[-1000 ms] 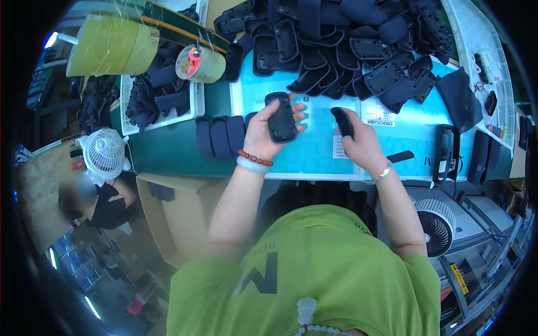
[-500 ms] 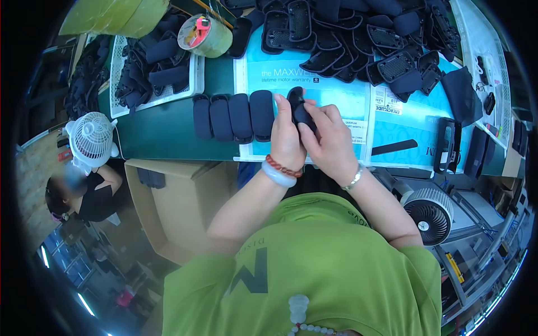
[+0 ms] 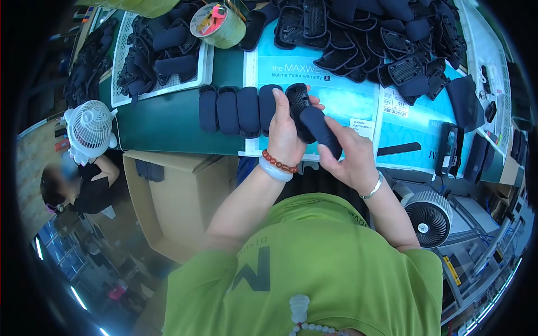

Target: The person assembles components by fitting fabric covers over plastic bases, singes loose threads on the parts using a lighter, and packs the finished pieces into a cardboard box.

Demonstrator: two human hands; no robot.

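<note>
In front of my chest, my left hand [image 3: 286,130] holds a black perforated plastic shell [image 3: 297,98] upright, thumb on its near side and fingertips behind it. My right hand [image 3: 354,158] grips a navy fabric-covered pad [image 3: 320,127], tilted across the lower part of the shell. The pad hides that part, so I cannot tell whether the two are joined there. Left of my hands, several navy pads [image 3: 227,112] stand in a row at the table's front, the nearest partly behind my left thumb.
A heap of black shells and navy pads [image 3: 358,42] covers the back of the table. A white basket [image 3: 204,70] holds more, beside a tape-wrapped tub [image 3: 224,33]. A dark flat strip [image 3: 399,148] lies right. Below are an open carton [image 3: 185,201] and a fan [image 3: 428,218]; a person [image 3: 84,187] sits left.
My right hand has moved down and right with the navy pad, opening up the view of the perforated shell in my left hand. The whole view has shifted slightly.
</note>
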